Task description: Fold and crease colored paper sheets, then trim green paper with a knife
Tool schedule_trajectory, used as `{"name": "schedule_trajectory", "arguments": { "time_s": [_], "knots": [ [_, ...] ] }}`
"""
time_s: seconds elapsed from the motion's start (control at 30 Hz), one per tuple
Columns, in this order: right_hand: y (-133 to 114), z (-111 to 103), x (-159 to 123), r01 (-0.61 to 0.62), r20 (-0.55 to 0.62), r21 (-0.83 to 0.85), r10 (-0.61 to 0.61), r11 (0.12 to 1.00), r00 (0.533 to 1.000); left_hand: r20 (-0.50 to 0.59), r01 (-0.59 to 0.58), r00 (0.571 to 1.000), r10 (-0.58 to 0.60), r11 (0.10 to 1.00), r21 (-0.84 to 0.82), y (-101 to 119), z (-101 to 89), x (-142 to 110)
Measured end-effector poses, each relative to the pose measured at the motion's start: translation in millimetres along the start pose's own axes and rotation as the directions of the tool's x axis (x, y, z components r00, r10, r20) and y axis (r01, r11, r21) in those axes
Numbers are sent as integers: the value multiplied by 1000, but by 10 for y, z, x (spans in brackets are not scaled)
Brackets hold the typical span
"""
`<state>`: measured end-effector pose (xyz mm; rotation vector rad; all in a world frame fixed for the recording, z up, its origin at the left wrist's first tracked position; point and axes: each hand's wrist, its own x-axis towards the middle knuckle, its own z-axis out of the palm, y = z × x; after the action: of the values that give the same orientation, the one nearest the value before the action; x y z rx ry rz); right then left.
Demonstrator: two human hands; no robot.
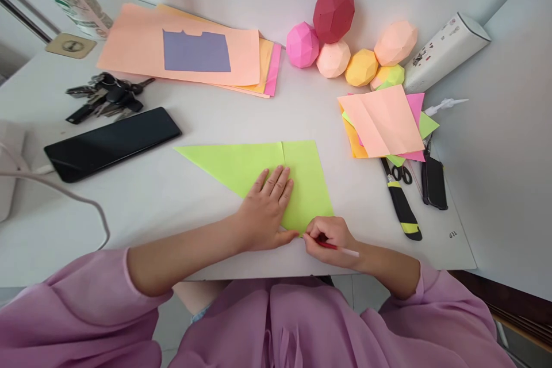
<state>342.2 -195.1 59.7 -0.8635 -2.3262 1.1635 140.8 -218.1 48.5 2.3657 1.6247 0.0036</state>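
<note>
A sheet of lime-green paper [308, 184], folded into a pointed shape, lies flat on the white table [142, 213]. My left hand [269, 207] is spread open on it, palm down, the thumb reaching toward the paper's near corner. At that corner my right hand [330, 240] is closed around a slim red-and-white pen-like tool [342, 250]. The tool's tip is hidden by my fingers, so I cannot tell its exact kind. A short crease line shows near the paper's top edge.
Behind are stacked coloured sheets [129, 40] and faceted paper balls [334, 11]. Folded paper squares [382, 121] lie at right, above a black-and-yellow knife [404, 210] and scissors [403, 174]. A phone [114, 141], keys [112, 98] and a white cable [86, 198] lie at left.
</note>
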Motion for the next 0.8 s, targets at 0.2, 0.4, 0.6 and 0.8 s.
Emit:
{"name": "schedule_trajectory", "arguments": {
  "time_s": [0.2,0.4,0.6,0.8],
  "knots": [
    [16,-11,12,27,8,-27,-27,999,1000,-11,3,1000,-3,1000,10,0,30,-2],
    [23,1,20,45,0,-17,-45,999,999,-7,-1,1000,1,1000,6,-1,25,3],
    [33,17,13,25,15,-14,-25,1000,1000,8,5,1000,-5,1000,0,-7,9,1],
    [40,9,16,48,7,-18,-48,999,999,7,6,1000,-6,1000,0,-3,19,0]
  ]
}}
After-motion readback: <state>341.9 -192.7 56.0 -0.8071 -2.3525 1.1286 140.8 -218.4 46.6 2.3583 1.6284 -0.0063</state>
